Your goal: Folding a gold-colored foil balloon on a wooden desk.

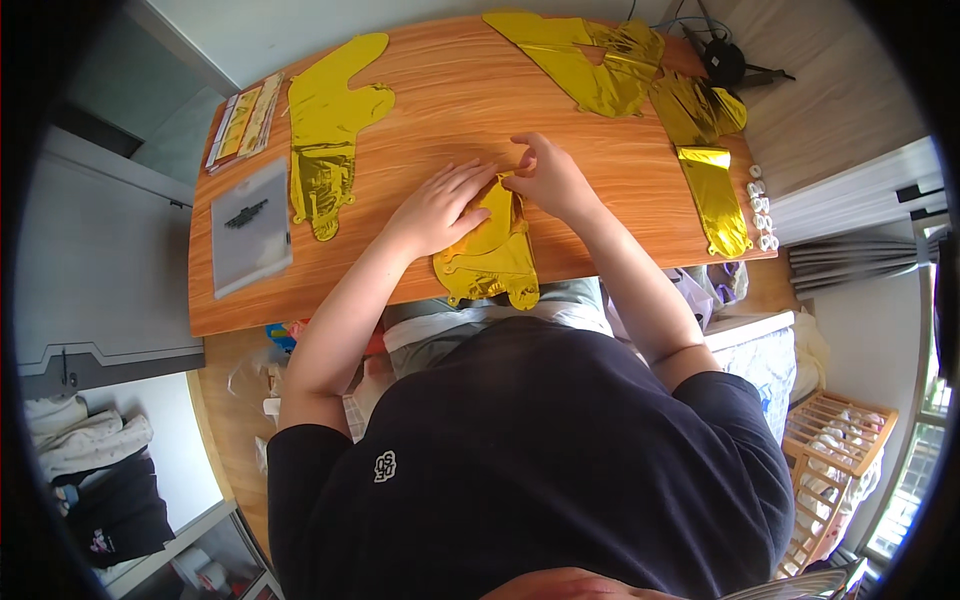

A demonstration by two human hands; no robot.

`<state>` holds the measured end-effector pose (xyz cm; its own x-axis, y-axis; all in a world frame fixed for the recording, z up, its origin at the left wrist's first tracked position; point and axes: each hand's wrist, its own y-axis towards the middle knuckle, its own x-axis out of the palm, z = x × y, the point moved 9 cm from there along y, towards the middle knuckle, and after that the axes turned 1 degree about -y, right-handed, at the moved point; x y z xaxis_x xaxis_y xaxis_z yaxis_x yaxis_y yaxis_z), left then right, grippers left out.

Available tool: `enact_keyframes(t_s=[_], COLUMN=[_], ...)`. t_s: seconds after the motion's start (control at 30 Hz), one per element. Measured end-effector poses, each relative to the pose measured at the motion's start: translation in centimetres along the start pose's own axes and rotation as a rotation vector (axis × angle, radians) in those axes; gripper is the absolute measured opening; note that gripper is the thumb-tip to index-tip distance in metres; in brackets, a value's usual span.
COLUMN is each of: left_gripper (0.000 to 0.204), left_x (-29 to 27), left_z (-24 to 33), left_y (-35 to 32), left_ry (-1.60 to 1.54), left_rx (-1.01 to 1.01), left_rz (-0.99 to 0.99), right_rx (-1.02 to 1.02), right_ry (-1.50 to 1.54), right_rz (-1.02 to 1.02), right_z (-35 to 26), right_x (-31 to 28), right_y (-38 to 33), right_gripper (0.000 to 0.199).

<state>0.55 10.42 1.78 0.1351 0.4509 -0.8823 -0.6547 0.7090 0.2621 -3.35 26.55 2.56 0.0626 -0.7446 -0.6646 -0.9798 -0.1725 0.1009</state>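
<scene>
A flat, folded gold foil balloon (490,262) lies in front of me at the near edge of the table, its lower end reaching over the edge. My left hand (440,208) rests flat on its upper left part, fingers stretched out toward the far side. At the far tip of the foil, my right hand (550,180) has its fingers bent, with the thumb and fingertips closed at the edge of the balloon. Exactly how much foil sits between those fingertips is hard to see.
Another flat gold foil balloon (335,110) lies left on the wooden table (420,90). More gold foil (600,65) spreads along the back right and right side (715,195). A clear plastic folder (250,250), paper packets (245,122), small white rolls (760,205) and a black device (724,62) stand around.
</scene>
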Motion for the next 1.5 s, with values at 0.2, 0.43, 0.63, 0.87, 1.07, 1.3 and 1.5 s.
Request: enact_keyframes(t_s=[0.2, 0.43, 0.63, 0.87, 1.07, 1.3, 1.5], left_gripper=[0.065, 0.063, 0.062, 0.057, 0.057, 0.057, 0.058], left_x=[0.0, 0.0, 0.1, 0.0, 0.2, 0.3, 0.4], left_z=[0.0, 0.0, 0.0, -0.1, -0.3, -0.4, -0.6], left_y=[0.0, -0.1, 0.1, 0.1, 0.1, 0.1, 0.2], left_ry=[-0.002, 0.015, -0.006, -0.037, -0.045, -0.015, -0.032], left_rx=[0.001, 0.004, -0.001, -0.032, -0.027, -0.019, -0.019], left_rz=[0.009, 0.032, -0.008, -0.034, -0.038, -0.004, 0.005], right_rx=[0.022, -0.006, -0.046, -0.217, -0.686, -0.871, -0.917], right_ry=[0.03, 0.077, 0.187, 0.23, -0.17, -0.364, -0.34], right_rz=[-0.038, -0.017, -0.063, -0.229, -0.149, -0.105, -0.105], right_z=[0.1, -0.4, -0.3, 0.0, -3.0, -3.5, -4.2], right_x=[0.2, 0.1, 1.0, 0.4, -0.3, 0.8, 0.3], right_y=[0.2, 0.2, -0.2, -0.9, -2.5, -2.5, -2.6], right_gripper=[0.065, 0.065, 0.055, 0.031, 0.023, 0.02, 0.02])
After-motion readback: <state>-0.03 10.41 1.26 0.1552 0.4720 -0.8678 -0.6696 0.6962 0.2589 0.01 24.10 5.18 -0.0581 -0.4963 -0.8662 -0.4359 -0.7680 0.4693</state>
